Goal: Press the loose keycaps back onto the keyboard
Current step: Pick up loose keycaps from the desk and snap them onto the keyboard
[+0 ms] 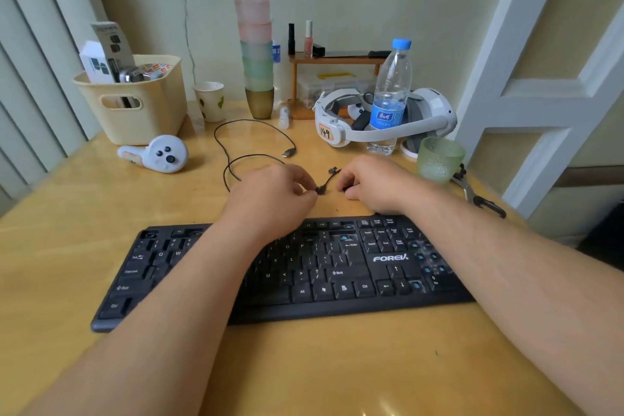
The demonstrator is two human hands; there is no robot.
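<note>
Head view: both hands beyond the black plastic keyboard [304, 267] on the yellow wooden bench [67, 213].
Left hand [273, 196] fingers pinch a small black keycap [320, 191]; right hand [374, 184] fingers curl round another dark piece.

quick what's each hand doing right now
Left hand: fingers curled, pinching a small black keycap.
Right hand: fingers curled on something small and dark; cannot tell what.
</note>
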